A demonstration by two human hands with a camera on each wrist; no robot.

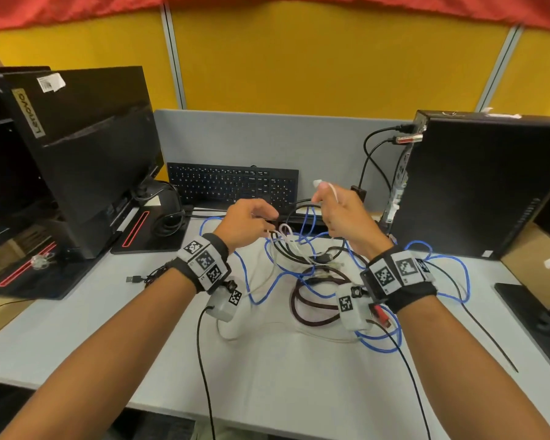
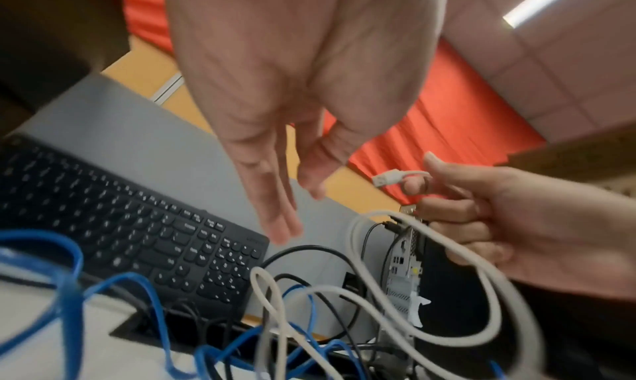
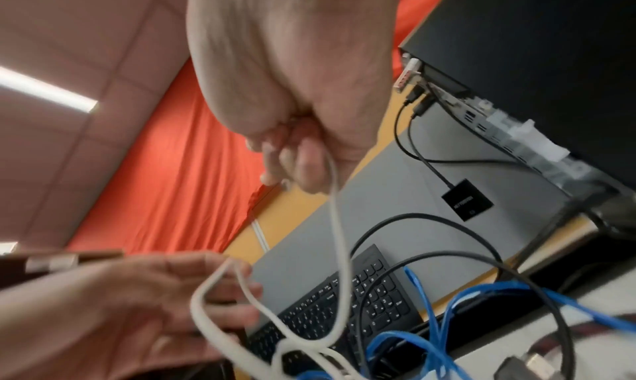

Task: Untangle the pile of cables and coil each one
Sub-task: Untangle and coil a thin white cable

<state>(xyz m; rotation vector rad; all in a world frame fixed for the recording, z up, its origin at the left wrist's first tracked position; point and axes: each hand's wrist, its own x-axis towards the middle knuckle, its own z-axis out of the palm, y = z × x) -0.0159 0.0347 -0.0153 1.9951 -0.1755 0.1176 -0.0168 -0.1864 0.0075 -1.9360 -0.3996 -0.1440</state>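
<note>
Both hands raised: right hand (image 1: 340,214) pinching white cable (image 1: 331,190), left hand (image 1: 246,222) loose-fingered.

A black keyboard (image 1: 232,185) lies along the worktop's (image 1: 267,376) far edge, against a grey divider (image 1: 267,138). A black Lenovo monitor (image 1: 86,154) stands at the far left corner, a black desktop tower (image 1: 489,185) at the far right corner, yellow partition panels (image 1: 331,58) behind.

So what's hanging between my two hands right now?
A loop of the white cable sags between the right hand and the left hand, clearest in the right wrist view.
</note>
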